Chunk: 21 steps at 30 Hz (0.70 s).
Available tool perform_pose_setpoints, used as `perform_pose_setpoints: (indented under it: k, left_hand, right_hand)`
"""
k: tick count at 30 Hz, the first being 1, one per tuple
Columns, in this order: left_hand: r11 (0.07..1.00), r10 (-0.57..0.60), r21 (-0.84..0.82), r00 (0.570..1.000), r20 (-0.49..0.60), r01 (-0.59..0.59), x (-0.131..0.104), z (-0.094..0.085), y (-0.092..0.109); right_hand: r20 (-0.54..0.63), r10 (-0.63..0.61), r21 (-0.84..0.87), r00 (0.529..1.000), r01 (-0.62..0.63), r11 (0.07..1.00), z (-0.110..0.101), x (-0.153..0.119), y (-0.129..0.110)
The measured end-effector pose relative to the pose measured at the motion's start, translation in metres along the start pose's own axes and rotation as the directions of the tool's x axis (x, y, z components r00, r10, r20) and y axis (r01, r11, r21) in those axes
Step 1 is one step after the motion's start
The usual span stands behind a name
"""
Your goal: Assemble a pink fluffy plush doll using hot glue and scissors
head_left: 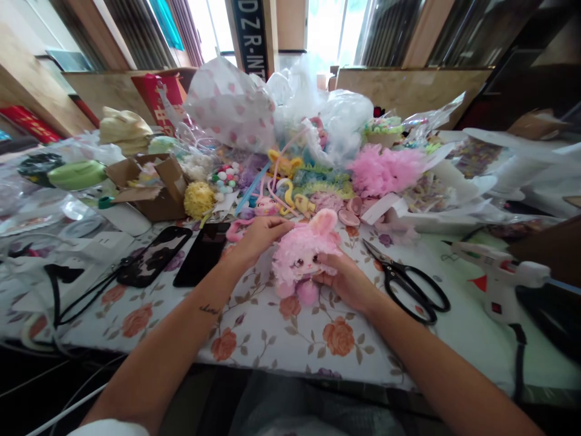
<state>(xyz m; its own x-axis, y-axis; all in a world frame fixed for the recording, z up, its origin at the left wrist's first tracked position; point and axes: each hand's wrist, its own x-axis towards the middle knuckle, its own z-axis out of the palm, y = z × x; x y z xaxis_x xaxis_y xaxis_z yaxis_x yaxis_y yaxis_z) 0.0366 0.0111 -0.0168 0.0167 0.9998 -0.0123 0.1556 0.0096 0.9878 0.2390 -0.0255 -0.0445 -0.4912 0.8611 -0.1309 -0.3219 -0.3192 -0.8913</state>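
A fluffy pink bunny doll with a small face and one raised ear stands at the middle of the flowered tablecloth. My right hand is wrapped round its lower right side, the thumb beside the face. On the doll's upper left, my left hand has its fingers pressed together at the pink fluff; whatever they pinch is too small to make out. Black-handled scissors lie half open to the right of my right hand. A pink strip curls just behind my left wrist.
Two phones lie at left, near a cardboard box. A white glue gun stands at right. Behind the doll are piled pink fluff, a yellow pompom and plastic bags.
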Motion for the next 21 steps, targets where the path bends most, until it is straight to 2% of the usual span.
perform_pose_setpoints:
  k: [3,6,9,12,16,21]
  left_hand:
    - [0.998,0.014,0.062,0.998,0.060,-0.018,0.005,-0.003,0.013]
    - [0.998,0.050,0.018,0.980,0.191,-0.054,0.010,-0.004,0.024]
    - [0.993,0.065,-0.111,0.940,0.334,-0.029,0.015,-0.004,0.026]
    - [0.954,0.054,-0.288,0.894,0.444,0.085,0.018,-0.003,0.020]
    - [0.884,0.061,-0.428,0.862,0.503,0.187,0.017,-0.002,0.007]
    - [0.874,0.074,-0.453,0.871,0.486,0.178,0.013,-0.001,0.000]
  right_hand:
    - [-0.021,-0.083,-0.048,0.996,0.082,0.995,0.003,-0.001,-0.002]
    - [-0.018,-0.170,-0.101,0.985,0.167,0.981,0.002,-0.001,-0.004]
    - [0.017,-0.186,-0.116,0.982,0.187,0.976,0.001,-0.002,-0.007]
    - [0.081,-0.163,-0.105,0.983,0.171,0.980,-0.001,-0.003,-0.010]
    - [0.075,-0.164,-0.130,0.984,0.173,0.976,-0.003,-0.004,-0.009]
    - [0.069,-0.159,-0.102,0.985,0.165,0.981,-0.001,-0.003,-0.007]
